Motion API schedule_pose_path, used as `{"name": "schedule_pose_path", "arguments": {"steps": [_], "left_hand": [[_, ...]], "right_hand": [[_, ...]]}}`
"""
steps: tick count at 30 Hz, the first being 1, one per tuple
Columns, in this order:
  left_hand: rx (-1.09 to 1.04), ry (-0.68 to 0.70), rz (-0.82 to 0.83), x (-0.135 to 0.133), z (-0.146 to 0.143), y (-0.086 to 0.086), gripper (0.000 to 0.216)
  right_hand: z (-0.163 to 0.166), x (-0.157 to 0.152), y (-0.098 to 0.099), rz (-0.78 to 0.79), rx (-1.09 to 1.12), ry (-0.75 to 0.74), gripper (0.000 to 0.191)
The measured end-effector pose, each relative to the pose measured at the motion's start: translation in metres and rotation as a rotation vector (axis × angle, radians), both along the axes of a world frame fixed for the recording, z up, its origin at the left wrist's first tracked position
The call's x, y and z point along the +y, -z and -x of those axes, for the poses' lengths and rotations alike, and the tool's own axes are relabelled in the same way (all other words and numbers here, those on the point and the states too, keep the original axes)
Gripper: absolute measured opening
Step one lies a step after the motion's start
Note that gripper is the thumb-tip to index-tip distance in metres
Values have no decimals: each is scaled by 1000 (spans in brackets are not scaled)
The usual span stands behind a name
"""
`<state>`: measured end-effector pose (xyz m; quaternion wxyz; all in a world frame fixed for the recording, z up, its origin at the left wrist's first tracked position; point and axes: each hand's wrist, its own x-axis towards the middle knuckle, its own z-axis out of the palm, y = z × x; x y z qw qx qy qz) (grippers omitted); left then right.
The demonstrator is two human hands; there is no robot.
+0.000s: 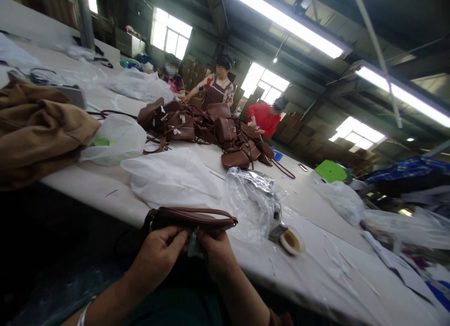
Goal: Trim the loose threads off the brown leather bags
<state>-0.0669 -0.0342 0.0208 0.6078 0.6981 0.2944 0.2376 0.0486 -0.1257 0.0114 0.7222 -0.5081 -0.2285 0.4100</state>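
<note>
A brown handbag (197, 219) with a zipped top is held at the near table edge, between my two hands. My left hand (163, 248) is closed on its near side, thumb and fingers pressed together. On the right part of the same side, my right hand (216, 251) grips it too, its fingertips partly hidden. Between the hands hangs a small pale tag-like piece (193, 245), too blurred to name. Just past the bag lies a white sheet or bag (176, 176), with crumpled clear plastic (249, 204) to its right.
Brown handbags (225, 129) are heaped mid-table. Brown cloth (42, 129) lies at left beside a translucent bag (119, 138). A round dish or tape roll (291, 240) sits right of the plastic. A green stool top (330, 171) shows farther right. Several people (218, 89) stand across the table.
</note>
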Motion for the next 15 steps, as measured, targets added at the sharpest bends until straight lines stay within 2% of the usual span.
{"name": "schedule_pose_path", "arguments": {"steps": [4, 6, 10, 15], "left_hand": [[-28, -87, -188, -5, -3, -1, 22], [-22, -137, -222, -6, -6, -1, 18], [-3, -125, -115, -5, -9, -2, 20], [36, -11, -15, 0, -7, -7, 26]], "right_hand": [[1, 0, 0, 6, -43, 27, 38], [1, 0, 2, -9, -41, 31, 38], [-1, -1, 7, 25, -34, 32, 39], [-3, -2, 10, 9, -13, -2, 48]]}}
